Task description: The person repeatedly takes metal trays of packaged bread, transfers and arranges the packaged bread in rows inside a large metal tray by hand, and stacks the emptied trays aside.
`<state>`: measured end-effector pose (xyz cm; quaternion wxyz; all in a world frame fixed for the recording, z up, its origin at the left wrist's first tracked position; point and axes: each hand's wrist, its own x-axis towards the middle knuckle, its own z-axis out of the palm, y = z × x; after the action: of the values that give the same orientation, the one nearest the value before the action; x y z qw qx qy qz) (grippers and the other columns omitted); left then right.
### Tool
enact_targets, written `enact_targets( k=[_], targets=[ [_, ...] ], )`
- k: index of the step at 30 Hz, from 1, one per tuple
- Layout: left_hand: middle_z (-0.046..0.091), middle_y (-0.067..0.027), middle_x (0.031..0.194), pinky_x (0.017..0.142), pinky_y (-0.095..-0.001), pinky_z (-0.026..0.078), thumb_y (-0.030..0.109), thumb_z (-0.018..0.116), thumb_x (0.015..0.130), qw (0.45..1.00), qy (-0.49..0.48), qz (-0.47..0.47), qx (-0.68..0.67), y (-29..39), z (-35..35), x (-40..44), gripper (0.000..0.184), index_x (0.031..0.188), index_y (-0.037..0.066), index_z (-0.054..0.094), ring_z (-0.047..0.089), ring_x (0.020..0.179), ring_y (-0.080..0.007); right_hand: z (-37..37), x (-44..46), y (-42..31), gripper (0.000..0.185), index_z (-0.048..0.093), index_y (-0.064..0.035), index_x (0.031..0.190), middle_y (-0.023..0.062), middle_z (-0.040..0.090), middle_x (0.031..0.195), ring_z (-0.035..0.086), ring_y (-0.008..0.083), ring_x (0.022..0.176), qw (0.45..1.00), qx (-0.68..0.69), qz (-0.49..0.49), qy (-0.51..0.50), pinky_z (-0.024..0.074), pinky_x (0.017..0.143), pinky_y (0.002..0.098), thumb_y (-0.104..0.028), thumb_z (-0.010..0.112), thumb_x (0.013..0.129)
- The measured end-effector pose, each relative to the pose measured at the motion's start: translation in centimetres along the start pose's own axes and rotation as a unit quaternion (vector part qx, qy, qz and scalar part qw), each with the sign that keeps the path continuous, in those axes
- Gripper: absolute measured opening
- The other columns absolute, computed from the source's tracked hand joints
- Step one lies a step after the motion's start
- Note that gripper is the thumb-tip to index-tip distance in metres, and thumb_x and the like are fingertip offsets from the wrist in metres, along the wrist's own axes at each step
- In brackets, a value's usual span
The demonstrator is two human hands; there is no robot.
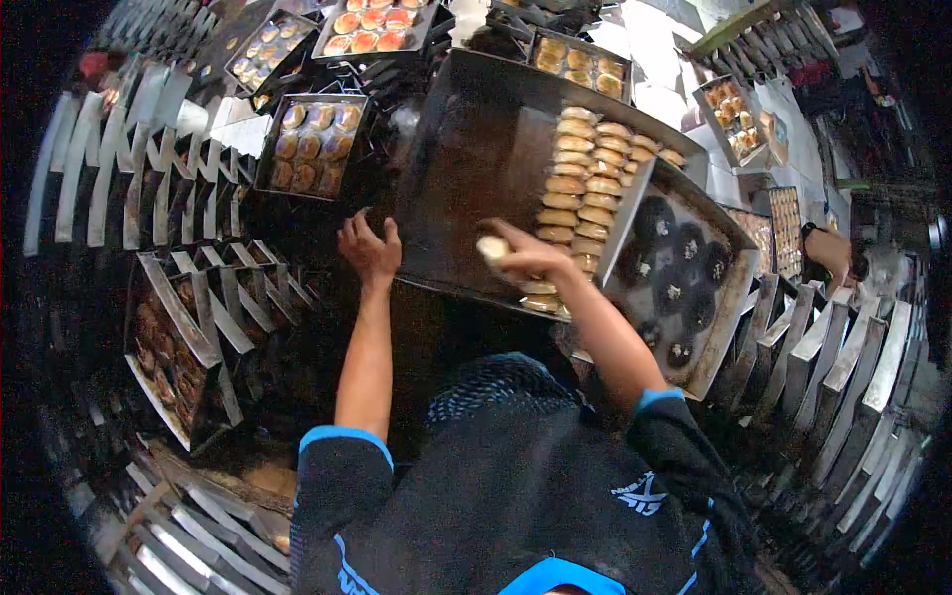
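My left hand (369,248) is at the left front of a large dark tray (446,188), its fingers apart and nothing in them. Over the middle of that tray, my right hand (528,253) holds a pale bun (493,248) between its fingers. Rows of wrapped buns (567,170) stand on edge along the tray's right part, just beside and behind my right hand. A smaller tray (742,297) with several dark round items (674,294) rests tilted against the large tray's right side.
Stacked metal trays (99,178) rise at the left, and more stacks (843,347) stand at the right. A tray of buns (309,147) lies behind my left hand. Another person's arm (828,253) shows at the right edge.
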<state>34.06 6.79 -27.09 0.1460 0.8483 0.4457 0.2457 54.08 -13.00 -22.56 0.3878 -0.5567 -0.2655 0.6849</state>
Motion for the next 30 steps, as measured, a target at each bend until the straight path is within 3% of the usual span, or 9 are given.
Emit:
enact_targets(
  k=[5,9,16,17,20,22,25,28,30],
  targets=[
    [0.045,-0.0237,0.108,0.085,-0.0508,0.038,0.036,0.054,0.085,0.991,-0.048,-0.108,-0.055,-1.5,1.0,-1.5,0.051,0.115,-0.003,0.044,0.044,0.101,-0.0406,0.0,9.5,11.8,0.069,0.038,-0.0139,0.133,0.013,0.049,0.125,0.049,0.0268,0.108,0.923,-0.191,0.33,-0.044,0.0418,0.087,0.0392,-0.041,0.063,0.074],
    [0.043,-0.0243,0.108,0.084,-0.0502,0.038,0.033,0.054,0.085,0.988,-0.027,-0.145,-0.047,-1.0,0.5,-0.9,0.046,0.112,-0.003,0.044,0.044,0.101,-0.0407,-1.3,10.8,19.6,0.049,0.05,-0.011,0.122,0.0106,0.059,0.11,0.058,0.0261,0.092,0.952,-0.068,0.297,-0.014,0.0472,0.077,0.0397,-0.036,0.059,0.08],
    [0.042,-0.0233,0.11,0.085,-0.0511,0.038,0.031,0.053,0.086,0.993,0.024,-0.116,-0.005,-2.0,2.1,-1.4,0.046,0.116,-0.002,0.043,0.043,0.103,-0.039,0.9,10.5,15.2,0.045,0.058,-0.0086,0.11,0.0203,0.06,0.105,0.058,0.0342,0.099,0.848,-0.464,0.255,-0.029,0.0442,0.085,0.0451,-0.042,0.044,0.084],
    [0.042,-0.0232,0.111,0.085,-0.0521,0.038,0.031,0.052,0.086,0.991,-0.008,-0.126,-0.042,-1.6,1.1,-1.3,0.046,0.117,-0.002,0.043,0.042,0.104,-0.0387,0.9,10.2,14.6,0.045,0.058,-0.0085,0.112,0.0215,0.057,0.11,0.054,0.0345,0.105,0.827,-0.522,0.196,-0.063,0.0415,0.089,0.0461,-0.042,0.043,0.085],
    [0.039,-0.0224,0.116,0.083,-0.0509,0.039,0.03,0.052,0.087,0.993,-0.002,-0.097,-0.069,-1.4,-0.1,-1.8,0.042,0.115,0.0,0.045,0.04,0.107,-0.0377,4.7,5.5,10.0,0.045,0.054,-0.0053,0.116,0.0248,0.043,0.127,0.039,0.0387,0.12,0.783,-0.551,0.046,0.287,0.0342,0.097,0.0476,-0.038,0.047,0.086],
    [0.046,-0.0199,0.11,0.081,-0.0468,0.041,0.031,0.054,0.086,0.995,0.075,0.066,-0.017,0.2,-1.4,-2.9,0.04,0.112,0.001,0.048,0.046,0.1,-0.0342,5.0,-2.3,3.1,0.046,0.051,-0.0007,0.118,0.026,0.038,0.129,0.034,0.0425,0.121,0.78,-0.474,-0.167,0.374,0.0305,0.1,0.0471,-0.027,0.055,0.081],
    [0.054,-0.0185,0.106,0.082,-0.0408,0.043,0.038,0.059,0.082,0.961,-0.158,0.052,-0.219,6.9,-3.6,-7.2,0.046,0.112,0.005,0.049,0.052,0.096,-0.0345,3.3,-20.5,-0.5,0.044,0.051,0.0003,0.114,0.0209,0.044,0.12,0.042,0.0345,0.113,0.669,-0.464,-0.212,0.541,0.0308,0.099,0.0446,-0.012,0.056,0.073],
    [0.049,-0.021,0.123,0.089,-0.0372,0.042,0.046,0.062,0.078,0.855,-0.438,0.002,-0.279,13.4,-0.9,-15.4,0.066,0.13,0.011,0.041,0.049,0.111,-0.0342,-2.2,-36.1,13.5,0.044,0.052,0.0004,0.116,0.0166,0.051,0.116,0.048,0.0281,0.109,0.552,-0.239,-0.105,0.792,0.0323,0.098,0.0361,-0.023,0.058,0.08],
    [0.044,-0.022,0.129,0.092,-0.0385,0.04,0.051,0.063,0.076,0.7,-0.575,-0.174,-0.386,17.6,1.3,-20.4,0.081,0.138,0.013,0.029,0.047,0.116,-0.0319,-6.7,-44.2,26.3,0.049,0.051,-0.0016,0.12,0.0147,0.051,0.122,0.048,0.0253,0.112,0.62,-0.091,0.021,0.779,0.0317,0.098,0.0363,-0.031,0.059,0.082]
  ],
)
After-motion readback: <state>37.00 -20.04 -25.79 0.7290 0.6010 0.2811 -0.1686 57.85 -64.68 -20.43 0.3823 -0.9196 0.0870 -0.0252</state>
